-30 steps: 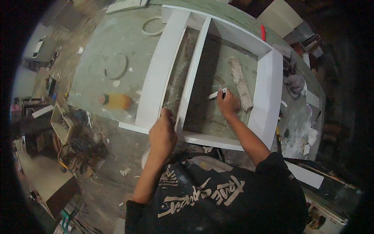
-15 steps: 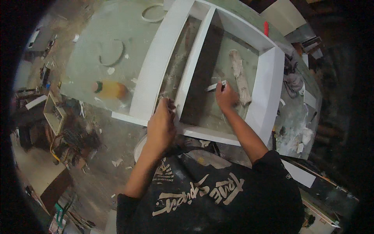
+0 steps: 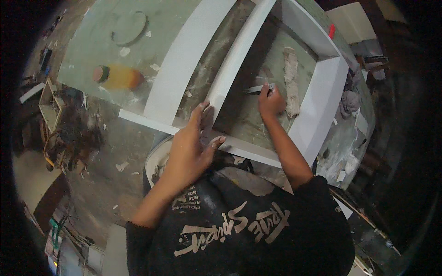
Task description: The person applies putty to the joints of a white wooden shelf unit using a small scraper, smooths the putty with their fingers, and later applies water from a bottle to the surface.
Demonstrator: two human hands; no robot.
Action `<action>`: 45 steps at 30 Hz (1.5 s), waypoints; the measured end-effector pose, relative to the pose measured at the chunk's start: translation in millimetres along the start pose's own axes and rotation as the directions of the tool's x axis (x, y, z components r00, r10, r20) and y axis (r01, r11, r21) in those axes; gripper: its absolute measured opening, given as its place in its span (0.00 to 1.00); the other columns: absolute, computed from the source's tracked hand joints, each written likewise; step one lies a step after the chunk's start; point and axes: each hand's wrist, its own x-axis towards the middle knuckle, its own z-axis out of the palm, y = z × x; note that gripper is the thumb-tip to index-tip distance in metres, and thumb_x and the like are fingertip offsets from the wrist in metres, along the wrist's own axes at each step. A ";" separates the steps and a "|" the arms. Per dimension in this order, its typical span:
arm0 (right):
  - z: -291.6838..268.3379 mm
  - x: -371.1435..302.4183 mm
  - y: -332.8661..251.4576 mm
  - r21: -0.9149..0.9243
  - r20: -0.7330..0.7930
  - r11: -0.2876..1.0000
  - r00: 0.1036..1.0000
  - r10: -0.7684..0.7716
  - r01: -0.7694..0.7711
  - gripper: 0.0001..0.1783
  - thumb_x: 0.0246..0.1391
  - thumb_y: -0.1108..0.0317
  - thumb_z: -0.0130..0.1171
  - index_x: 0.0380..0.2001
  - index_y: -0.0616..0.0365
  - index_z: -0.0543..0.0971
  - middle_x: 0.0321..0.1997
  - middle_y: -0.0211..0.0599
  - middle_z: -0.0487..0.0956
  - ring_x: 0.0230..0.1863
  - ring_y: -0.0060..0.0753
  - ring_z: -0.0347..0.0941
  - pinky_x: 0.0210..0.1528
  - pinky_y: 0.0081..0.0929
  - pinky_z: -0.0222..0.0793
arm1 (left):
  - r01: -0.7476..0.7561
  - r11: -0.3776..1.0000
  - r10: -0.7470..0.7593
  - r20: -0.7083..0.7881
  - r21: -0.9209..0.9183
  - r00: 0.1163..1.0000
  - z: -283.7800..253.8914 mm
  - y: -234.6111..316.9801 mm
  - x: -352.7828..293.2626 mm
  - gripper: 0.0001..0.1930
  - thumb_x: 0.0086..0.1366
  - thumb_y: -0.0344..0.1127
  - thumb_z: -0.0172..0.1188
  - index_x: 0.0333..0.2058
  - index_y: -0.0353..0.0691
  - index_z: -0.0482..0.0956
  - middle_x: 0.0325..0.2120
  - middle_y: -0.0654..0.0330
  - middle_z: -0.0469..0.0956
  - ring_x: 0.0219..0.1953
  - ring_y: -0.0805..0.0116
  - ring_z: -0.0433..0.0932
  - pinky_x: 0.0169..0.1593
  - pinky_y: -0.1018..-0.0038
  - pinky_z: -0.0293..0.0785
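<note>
White frame (image 3: 318, 110), divided; left hand (image 3: 188, 143) spread at divider (image 3: 238, 62); right hand (image 3: 273, 102) clamped on slim tool (image 3: 254, 89); bottle (image 3: 118, 77) containing yellow-orange liquid (image 3: 126, 78).

A bottle (image 3: 119, 77) of yellow-orange liquid sits at left on a worn green table (image 3: 87, 48), near a curled pale strip (image 3: 143, 30) and white scraps (image 3: 124, 51). A ragged pale roll (image 3: 291, 76) lies toward the right, with a grey cloth (image 3: 350, 103) bunched farther right and a red object (image 3: 331, 31) at far right, where a beige panel (image 3: 352, 20) shows beyond. Off to the left, a shallow open box (image 3: 45, 115) and, nearer, a beige board (image 3: 34, 184) flank a littered floor (image 3: 115, 142).
</note>
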 end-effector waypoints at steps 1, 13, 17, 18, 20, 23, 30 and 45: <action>-1.8 -0.4 -3.5 0.027 0.005 1.000 1.000 0.002 -0.002 0.25 0.60 0.44 0.53 0.26 0.56 0.79 0.20 0.46 0.79 0.24 0.57 0.77 0.31 0.51 0.67 | -0.038 0.999 0.038 -0.020 -0.008 0.999 2.2 -1.4 3.0 0.38 0.58 0.30 0.69 0.64 0.33 0.59 0.47 0.34 0.78 0.49 0.38 0.79 0.51 0.58 0.75; -3.6 -0.4 -1.0 0.035 0.017 0.999 0.999 -0.030 0.029 0.26 0.60 0.43 0.52 0.26 0.56 0.77 0.22 0.45 0.79 0.26 0.55 0.77 0.30 0.49 0.69 | 0.062 0.991 -0.057 0.049 -0.117 0.997 5.2 -5.0 32.2 0.41 0.59 0.40 0.71 0.63 0.28 0.58 0.53 0.33 0.75 0.58 0.43 0.76 0.60 0.63 0.71; 0.3 1.5 0.7 0.001 0.024 1.000 1.000 0.018 -0.018 0.26 0.60 0.42 0.52 0.28 0.56 0.78 0.23 0.46 0.80 0.26 0.57 0.77 0.31 0.51 0.68 | 0.151 0.986 -0.148 0.052 -0.063 0.988 -2.3 -2.6 27.0 0.39 0.59 0.40 0.71 0.62 0.29 0.60 0.51 0.35 0.77 0.54 0.44 0.79 0.56 0.63 0.74; 3.2 1.3 2.8 0.011 -0.001 1.000 1.000 0.000 0.000 0.26 0.60 0.42 0.52 0.28 0.56 0.78 0.23 0.47 0.80 0.26 0.57 0.77 0.31 0.51 0.69 | 0.169 0.984 -0.165 0.061 -0.056 0.984 -4.1 -2.8 24.9 0.39 0.59 0.40 0.71 0.62 0.29 0.60 0.50 0.36 0.78 0.53 0.44 0.79 0.54 0.64 0.75; 6.0 -0.3 8.4 0.026 -0.025 1.000 1.000 -0.012 0.013 0.27 0.59 0.41 0.53 0.28 0.58 0.78 0.23 0.48 0.80 0.27 0.59 0.77 0.32 0.52 0.69 | 0.188 0.981 -0.184 0.075 -0.045 0.980 -6.5 -0.3 21.2 0.38 0.59 0.40 0.71 0.61 0.30 0.61 0.48 0.37 0.79 0.51 0.44 0.81 0.52 0.64 0.76; -0.5 -2.4 0.7 0.105 -0.037 0.994 0.999 -0.014 0.018 0.29 0.60 0.41 0.52 0.29 0.60 0.78 0.24 0.47 0.80 0.27 0.55 0.76 0.33 0.51 0.68 | 0.243 0.970 -0.240 0.099 -0.021 0.966 -15.2 10.1 14.9 0.37 0.60 0.37 0.70 0.62 0.31 0.60 0.50 0.37 0.78 0.52 0.46 0.80 0.52 0.63 0.76; -16.9 12.3 7.2 0.698 0.218 0.684 0.973 0.080 -0.213 0.20 0.65 0.51 0.57 0.28 0.58 0.75 0.17 0.31 0.73 0.16 0.21 0.69 0.19 0.23 0.65 | 0.348 0.935 -0.338 0.130 -0.064 0.932 -24.5 15.9 8.4 0.36 0.61 0.31 0.68 0.64 0.33 0.59 0.52 0.37 0.77 0.53 0.48 0.80 0.52 0.63 0.78; -88.1 17.3 -170.5 0.707 -0.084 0.671 0.970 -0.230 0.221 0.16 0.63 0.62 0.60 0.23 0.59 0.76 0.16 0.29 0.74 0.16 0.22 0.68 0.22 0.26 0.64 | 0.389 0.912 -0.410 0.293 0.129 0.864 -41.1 28.1 -4.1 0.44 0.59 0.37 0.68 0.68 0.35 0.53 0.48 0.44 0.78 0.44 0.45 0.80 0.49 0.61 0.74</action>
